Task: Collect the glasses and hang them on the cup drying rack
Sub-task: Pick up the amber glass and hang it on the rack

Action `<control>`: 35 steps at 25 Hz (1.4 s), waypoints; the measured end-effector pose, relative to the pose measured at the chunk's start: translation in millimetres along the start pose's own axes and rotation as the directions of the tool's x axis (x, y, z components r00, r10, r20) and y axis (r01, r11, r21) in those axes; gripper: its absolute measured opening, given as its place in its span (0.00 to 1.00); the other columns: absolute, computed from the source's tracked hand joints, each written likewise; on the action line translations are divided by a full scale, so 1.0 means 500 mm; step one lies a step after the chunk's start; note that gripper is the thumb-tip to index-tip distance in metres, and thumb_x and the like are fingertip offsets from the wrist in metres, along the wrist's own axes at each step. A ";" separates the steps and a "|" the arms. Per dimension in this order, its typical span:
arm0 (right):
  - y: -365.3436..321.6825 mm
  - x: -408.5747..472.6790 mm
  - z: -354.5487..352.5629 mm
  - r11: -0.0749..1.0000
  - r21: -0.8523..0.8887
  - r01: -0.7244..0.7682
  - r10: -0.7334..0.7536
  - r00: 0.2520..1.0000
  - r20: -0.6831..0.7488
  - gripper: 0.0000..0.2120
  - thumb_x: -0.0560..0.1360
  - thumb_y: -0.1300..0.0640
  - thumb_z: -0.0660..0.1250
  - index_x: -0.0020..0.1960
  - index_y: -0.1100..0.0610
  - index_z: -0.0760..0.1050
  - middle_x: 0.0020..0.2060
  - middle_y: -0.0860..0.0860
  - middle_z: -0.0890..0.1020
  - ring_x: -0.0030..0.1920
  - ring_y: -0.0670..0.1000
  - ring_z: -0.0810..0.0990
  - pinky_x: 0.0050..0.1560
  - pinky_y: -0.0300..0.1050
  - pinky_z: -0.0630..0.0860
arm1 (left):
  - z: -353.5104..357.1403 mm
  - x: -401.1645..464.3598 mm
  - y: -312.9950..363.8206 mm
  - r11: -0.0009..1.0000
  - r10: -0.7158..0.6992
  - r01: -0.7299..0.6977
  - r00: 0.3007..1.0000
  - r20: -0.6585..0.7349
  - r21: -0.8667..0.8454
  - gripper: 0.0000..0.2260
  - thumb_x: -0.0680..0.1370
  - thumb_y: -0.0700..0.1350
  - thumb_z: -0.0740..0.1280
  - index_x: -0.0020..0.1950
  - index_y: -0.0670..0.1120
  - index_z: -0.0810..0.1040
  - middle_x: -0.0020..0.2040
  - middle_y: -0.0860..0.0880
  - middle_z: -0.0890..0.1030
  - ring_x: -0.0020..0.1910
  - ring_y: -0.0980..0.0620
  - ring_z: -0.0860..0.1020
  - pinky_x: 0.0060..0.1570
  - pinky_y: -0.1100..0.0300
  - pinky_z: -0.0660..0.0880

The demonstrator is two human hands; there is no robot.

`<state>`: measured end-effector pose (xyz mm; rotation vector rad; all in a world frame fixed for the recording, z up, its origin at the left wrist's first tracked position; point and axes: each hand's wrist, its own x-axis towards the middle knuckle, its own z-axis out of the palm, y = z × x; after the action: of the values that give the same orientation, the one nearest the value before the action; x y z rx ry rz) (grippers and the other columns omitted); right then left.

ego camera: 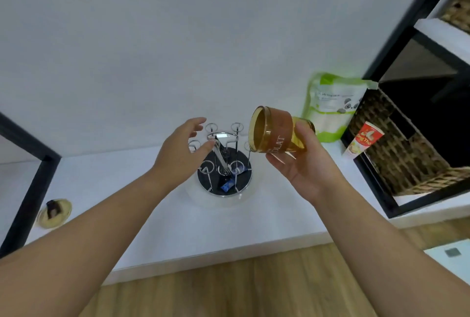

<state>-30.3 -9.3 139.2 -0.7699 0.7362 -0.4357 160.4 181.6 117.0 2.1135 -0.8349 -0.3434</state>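
An amber glass (273, 129) with a brown band and white lettering is tipped on its side, mouth facing left, held in my right hand (302, 161) just right of and above the cup drying rack. The rack (223, 161) is chrome wire with looped prongs on a round dark base, standing on the white counter; no glass hangs on it. My left hand (181, 148) hovers at the rack's left side, fingers spread, thumb touching the top ring or very near it.
A green and white pouch (330, 105) stands behind the glass. A red and white tube (362, 141) leans at a wicker basket (396, 148) in a black-framed shelf on the right. A small dish (54, 212) sits at the counter's left, by a black frame.
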 end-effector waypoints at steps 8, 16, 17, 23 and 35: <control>0.070 0.066 -0.047 0.887 -0.432 0.163 -0.199 0.979 -0.041 0.29 0.73 0.52 0.79 0.71 0.48 0.75 0.66 0.55 0.81 0.64 0.56 0.83 0.51 0.56 0.87 | 0.100 -0.024 -0.110 0.988 -0.031 0.035 0.999 -0.031 0.153 0.13 0.79 0.54 0.71 0.62 0.52 0.84 0.59 0.56 0.83 0.57 0.56 0.80 0.59 0.50 0.78; 0.136 0.074 0.000 0.154 -0.890 0.428 -0.295 0.880 0.372 0.41 0.70 0.47 0.81 0.79 0.43 0.67 0.62 0.46 0.78 0.59 0.47 0.77 0.58 0.39 0.72 | 0.112 -0.038 -0.135 0.989 -0.022 0.034 0.996 -0.086 0.143 0.13 0.81 0.51 0.70 0.64 0.53 0.84 0.58 0.56 0.84 0.54 0.58 0.79 0.59 0.51 0.78; 0.144 0.077 0.004 0.110 -0.894 0.435 -0.277 0.877 0.392 0.41 0.71 0.47 0.81 0.79 0.43 0.66 0.62 0.47 0.77 0.58 0.47 0.76 0.58 0.41 0.72 | 0.112 -0.038 -0.136 0.989 -0.024 0.036 0.996 -0.088 0.142 0.13 0.81 0.51 0.70 0.65 0.53 0.83 0.59 0.56 0.84 0.54 0.57 0.79 0.59 0.52 0.78; 0.192 0.101 0.005 -0.036 -0.913 0.406 -0.177 0.897 0.406 0.40 0.69 0.47 0.81 0.77 0.45 0.68 0.63 0.48 0.79 0.59 0.53 0.79 0.59 0.50 0.78 | 0.116 -0.039 -0.143 0.985 -0.016 0.030 0.996 -0.083 0.168 0.14 0.81 0.52 0.69 0.65 0.53 0.83 0.60 0.56 0.84 0.57 0.56 0.80 0.57 0.55 0.77; 0.243 0.127 0.016 -0.031 -0.927 0.374 -0.165 0.913 0.374 0.42 0.68 0.46 0.81 0.77 0.44 0.65 0.64 0.47 0.78 0.60 0.53 0.79 0.59 0.52 0.79 | 0.110 -0.041 -0.148 0.982 0.008 0.009 0.996 -0.090 0.187 0.14 0.82 0.52 0.67 0.67 0.53 0.82 0.62 0.55 0.83 0.60 0.54 0.79 0.56 0.61 0.72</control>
<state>29.4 35.3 23.8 -2.4108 0.6558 -0.1001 150.7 195.2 23.9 2.2846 -0.8417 -0.1733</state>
